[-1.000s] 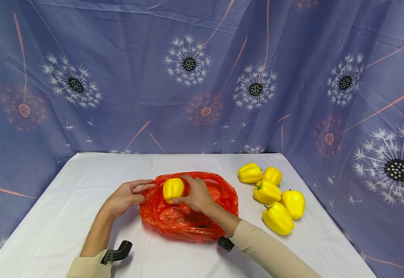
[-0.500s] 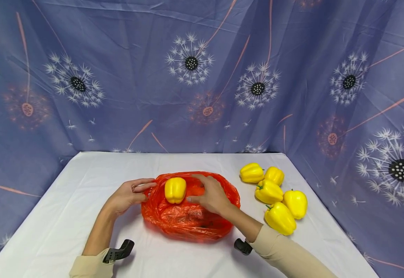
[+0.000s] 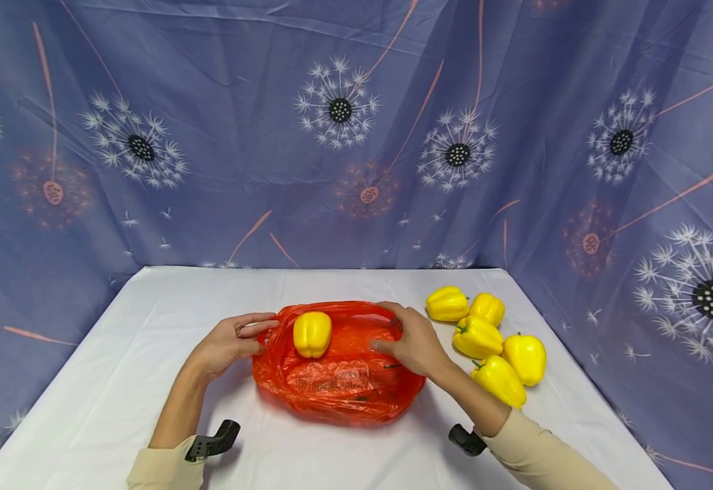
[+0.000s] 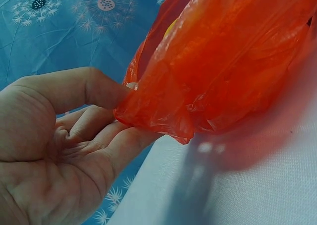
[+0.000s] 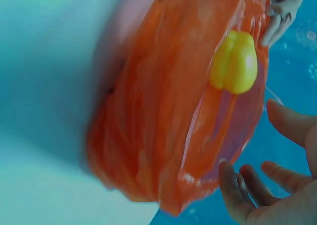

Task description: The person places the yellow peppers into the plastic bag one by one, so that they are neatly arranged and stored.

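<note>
The bag (image 3: 350, 410) is coloured translucent red and marked with dark print (image 3: 338, 378). Yellow is shown by the pepper (image 3: 312, 335) inside and by the five peppers (image 3: 479, 338) alongside, some tipped with green stems (image 3: 462, 330). The tablecloth (image 3: 191, 289) is coloured plain white; the violet-blue backdrop (image 3: 233, 88) is patterned with black-centred white dandelions (image 3: 340, 110) and with pink blooms (image 3: 369, 195). Sleeves (image 3: 167, 468) are coloured beige, wrist devices (image 3: 210, 446) black.

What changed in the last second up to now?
The right hand has let go of the yellow pepper and moved right, over to the right side of the red bag; its fingers are now apart, holding nothing. The released pepper stays in the left part of the bag. Unchanged: left hand pinching the bag's left edge, five peppers on the table.
</note>
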### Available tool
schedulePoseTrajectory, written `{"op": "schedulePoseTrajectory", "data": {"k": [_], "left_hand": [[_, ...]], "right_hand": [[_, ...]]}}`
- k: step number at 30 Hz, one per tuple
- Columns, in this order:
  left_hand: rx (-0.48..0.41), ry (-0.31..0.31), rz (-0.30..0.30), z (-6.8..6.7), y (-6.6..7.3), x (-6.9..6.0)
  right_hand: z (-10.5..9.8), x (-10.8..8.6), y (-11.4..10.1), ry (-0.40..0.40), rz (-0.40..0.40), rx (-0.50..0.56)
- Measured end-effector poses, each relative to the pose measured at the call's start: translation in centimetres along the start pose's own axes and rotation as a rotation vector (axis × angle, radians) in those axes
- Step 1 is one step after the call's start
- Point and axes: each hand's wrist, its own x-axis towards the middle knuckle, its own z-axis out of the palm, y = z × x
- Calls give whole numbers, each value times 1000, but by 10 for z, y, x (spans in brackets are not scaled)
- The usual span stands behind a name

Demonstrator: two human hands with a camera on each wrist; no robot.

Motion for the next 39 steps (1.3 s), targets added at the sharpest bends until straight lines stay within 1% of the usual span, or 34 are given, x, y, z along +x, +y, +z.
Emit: {"op": "schedulePoseTrajectory", "data": {"k": [2,5,8,11,15,19,24,34,39], "left_hand": [[0,3,-9,0,0,0],[-5,0,-7,1,2,0],[-11,0,-3,2,2,-1],[-12,-1,4,2,1,-1],[-15,10,-5,3,-1,0],[-9,15,-13,3,-2,1],[-13,14,-31,3,-2,2],[-17,12,-24,3,-1,2],[-13,5,-26,3,-2,2]], "right_hand": [[-6,-1,6,0,16,2],[-17,-2,12,-8,48,23],[-28,-4,17,-17,58,30],[-39,-5,23,-21,58,8],[-54,-8,29,-39,69,-27],[-70,-11,36,-81,83,-45],[-86,-16,48,-135,134,-63],[-109,-29,80,-228,204,-80],[-119,-40,98,-285,231,-44]]}}
